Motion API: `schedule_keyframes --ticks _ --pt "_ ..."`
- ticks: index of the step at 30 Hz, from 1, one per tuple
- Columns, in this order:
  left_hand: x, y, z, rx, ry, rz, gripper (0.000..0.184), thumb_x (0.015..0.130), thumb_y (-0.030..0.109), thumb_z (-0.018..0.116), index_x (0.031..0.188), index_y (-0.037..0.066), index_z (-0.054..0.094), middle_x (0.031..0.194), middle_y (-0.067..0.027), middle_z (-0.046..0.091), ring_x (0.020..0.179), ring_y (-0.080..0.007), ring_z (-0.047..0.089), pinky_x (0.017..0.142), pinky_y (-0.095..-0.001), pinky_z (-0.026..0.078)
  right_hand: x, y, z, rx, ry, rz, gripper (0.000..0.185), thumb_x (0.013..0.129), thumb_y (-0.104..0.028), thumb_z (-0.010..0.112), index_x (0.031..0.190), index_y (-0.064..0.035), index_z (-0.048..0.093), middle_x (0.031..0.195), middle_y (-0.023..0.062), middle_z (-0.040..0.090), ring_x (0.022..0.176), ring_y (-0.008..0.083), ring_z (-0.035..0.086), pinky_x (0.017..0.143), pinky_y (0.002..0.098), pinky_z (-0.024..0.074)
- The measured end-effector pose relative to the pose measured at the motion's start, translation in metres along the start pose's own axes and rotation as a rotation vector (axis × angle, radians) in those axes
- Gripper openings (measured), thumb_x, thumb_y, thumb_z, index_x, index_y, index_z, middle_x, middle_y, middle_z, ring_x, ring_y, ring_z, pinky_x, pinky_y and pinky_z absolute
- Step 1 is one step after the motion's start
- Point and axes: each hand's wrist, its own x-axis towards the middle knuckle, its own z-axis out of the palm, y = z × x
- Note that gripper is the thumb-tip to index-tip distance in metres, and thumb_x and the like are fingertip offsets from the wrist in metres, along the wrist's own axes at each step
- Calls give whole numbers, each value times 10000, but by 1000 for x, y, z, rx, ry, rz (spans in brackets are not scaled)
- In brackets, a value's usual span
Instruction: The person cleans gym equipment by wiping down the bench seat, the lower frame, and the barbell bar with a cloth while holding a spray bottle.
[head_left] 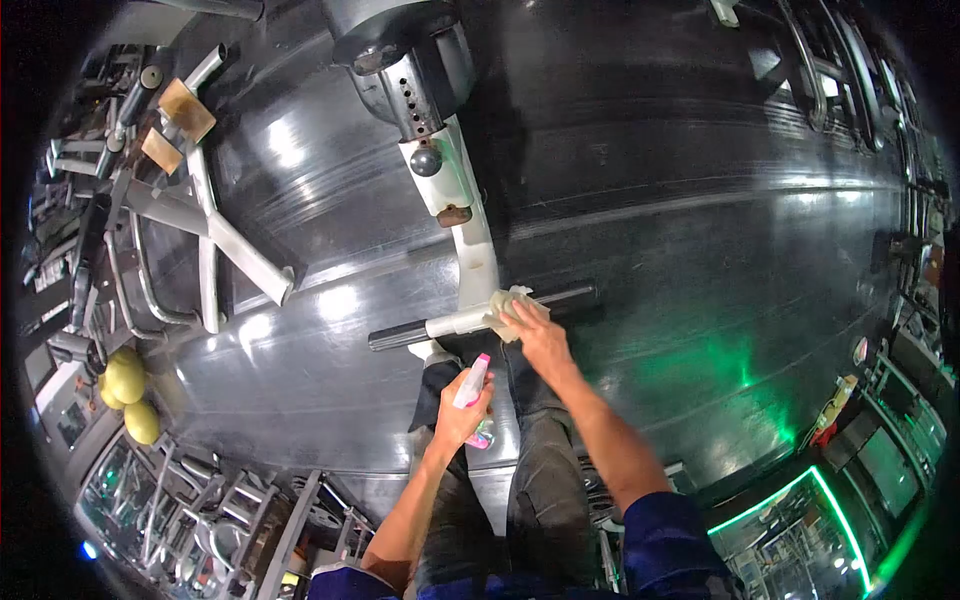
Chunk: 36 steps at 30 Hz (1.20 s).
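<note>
My left hand [463, 412] is wrapped round a spray bottle [474, 380] with a pink and white trigger head, held in front of my legs. A pale cloth [508, 312] is under the fingers of my right hand [535, 335], pressed against the white crossbar [460, 322] of an exercise machine. Black ribbed grips [398, 335] cover the crossbar's ends. From its middle a white post [475, 260] runs away from me to an adjustment tube with a row of holes and a black knob [427, 162]. Most of the bottle's body is hidden by my left hand.
Dark, shiny flooring [650, 240] surrounds the machine. To the left stands a grey frame [225, 230] with wooden plates [187, 110]. Yellow balls [125, 378] sit at the lower left. More gym equipment lines both sides, and a green-lit mirror [800, 540] is at the lower right.
</note>
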Motion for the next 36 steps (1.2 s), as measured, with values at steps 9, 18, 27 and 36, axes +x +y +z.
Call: schedule_keyframes --ticks 9,18,27,36 --pt "-17 15 3 -60 -59 43 193 895 71 651 1069 -4 614 833 -26 637 618 -91 609 536 -260 527 -11 56 -54 13 315 428 591 790 90 553 1318 -173 598 1394 122 541 1252 305 546 993 369 507" --pt "-24 17 -21 61 -129 21 188 901 63 636 1074 -7 610 827 -26 629 614 -92 597 536 -263 522 4 -77 43 441 297 653 606 754 108 523 1258 -200 655 1400 172 513 1242 340 542 1032 389 465" --pt "-23 21 -44 46 -97 26 202 898 57 642 1086 -11 608 819 -52 645 589 -116 614 533 -267 518 -9 17 -29 425 807 521 511 837 114 421 1221 -121 663 1217 160 655 1197 326 590 1003 400 468" --pt "-28 4 -25 74 -104 -2 208 903 84 664 1095 21 610 788 -10 630 596 -93 600 539 -266 519 -2 142 -24 588 211 1013 430 906 -104 463 1320 -100 579 1262 165 628 1170 312 594 949 382 463"
